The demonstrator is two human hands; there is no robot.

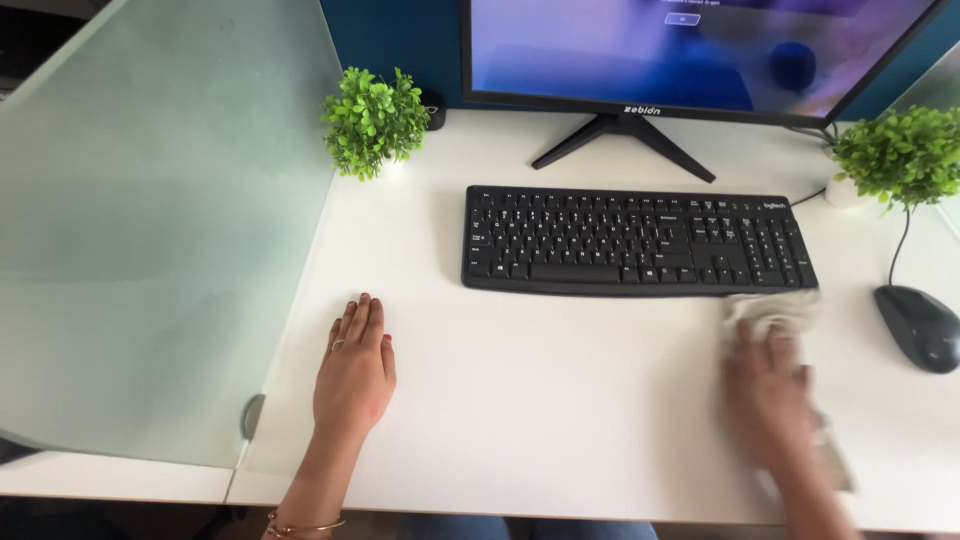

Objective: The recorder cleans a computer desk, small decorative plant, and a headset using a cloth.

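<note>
My left hand [355,372] lies flat on the white desk [560,390], palm down, fingers together, left of centre and holding nothing. My right hand [765,395] is blurred with motion and presses a pale cloth [768,312] onto the desk, just below the right end of the black keyboard [635,240]. Part of the cloth trails back under my wrist.
A black monitor [690,55] on a V-shaped stand sits behind the keyboard. Small green potted plants stand at back left [374,120] and back right [900,155]. A black wired mouse [920,327] lies at the right edge. A frosted glass partition [160,220] borders the left.
</note>
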